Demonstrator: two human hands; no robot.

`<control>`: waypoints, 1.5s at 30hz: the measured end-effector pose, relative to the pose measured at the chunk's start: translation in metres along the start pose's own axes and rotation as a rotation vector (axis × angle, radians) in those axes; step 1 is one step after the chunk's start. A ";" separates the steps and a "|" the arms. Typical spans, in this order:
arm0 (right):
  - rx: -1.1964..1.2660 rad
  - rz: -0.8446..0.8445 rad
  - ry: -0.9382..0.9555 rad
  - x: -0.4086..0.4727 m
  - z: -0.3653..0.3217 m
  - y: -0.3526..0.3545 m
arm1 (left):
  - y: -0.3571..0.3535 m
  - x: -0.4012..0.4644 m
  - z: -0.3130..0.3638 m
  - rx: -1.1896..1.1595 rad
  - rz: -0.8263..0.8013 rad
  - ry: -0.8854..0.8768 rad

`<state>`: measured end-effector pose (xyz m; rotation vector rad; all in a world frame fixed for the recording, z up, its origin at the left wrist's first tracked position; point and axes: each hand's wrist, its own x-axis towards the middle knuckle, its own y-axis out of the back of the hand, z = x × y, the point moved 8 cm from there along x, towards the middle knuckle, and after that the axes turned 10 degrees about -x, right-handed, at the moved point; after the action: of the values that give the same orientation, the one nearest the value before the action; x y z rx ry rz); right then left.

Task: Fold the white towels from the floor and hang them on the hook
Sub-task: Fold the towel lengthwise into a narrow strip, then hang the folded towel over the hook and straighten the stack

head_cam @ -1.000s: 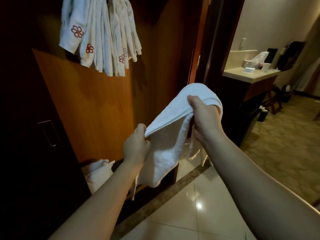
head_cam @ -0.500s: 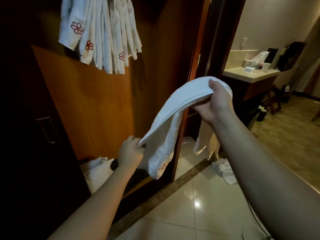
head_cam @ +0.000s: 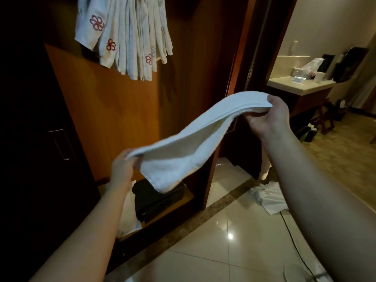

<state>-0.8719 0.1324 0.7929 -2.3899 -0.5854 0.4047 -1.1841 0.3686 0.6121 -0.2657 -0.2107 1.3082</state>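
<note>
The left hand [head_cam: 124, 165] and right hand [head_cam: 268, 117], well apart, each pinch an end of the white towel [head_cam: 189, 143]. Keep it taut and edges matched before lifting it toward the hung towels [head_cam: 126, 35] above.

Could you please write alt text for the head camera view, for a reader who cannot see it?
A person stretches a folded white towel between the left hand and the raised right hand, each gripping an end. Folded towels hang on the wooden wardrobe above; more towels lie on the tiled floor.
</note>
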 end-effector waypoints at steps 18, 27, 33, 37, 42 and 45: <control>-0.161 0.033 -0.126 0.040 0.052 0.036 | 0.034 0.000 -0.030 -0.574 -0.064 0.311; -0.153 0.042 -0.138 0.038 0.074 0.051 | 0.053 0.000 -0.055 -0.598 0.032 0.479; -0.168 0.058 -0.126 0.038 0.077 0.056 | 0.043 -0.015 -0.069 -0.333 -0.172 0.596; -0.205 0.051 -0.136 0.034 0.079 0.048 | 0.052 -0.021 -0.099 -0.269 -0.060 0.607; -0.160 -0.016 -0.174 0.025 0.090 0.024 | 0.049 -0.043 -0.146 -0.021 0.027 0.646; -0.144 -0.070 -0.189 0.018 0.094 0.005 | 0.034 -0.061 -0.166 0.107 0.011 0.753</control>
<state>-0.8946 0.1858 0.7164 -2.4749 -0.8059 0.5802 -1.1807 0.3052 0.4440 -0.6448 0.4963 1.1447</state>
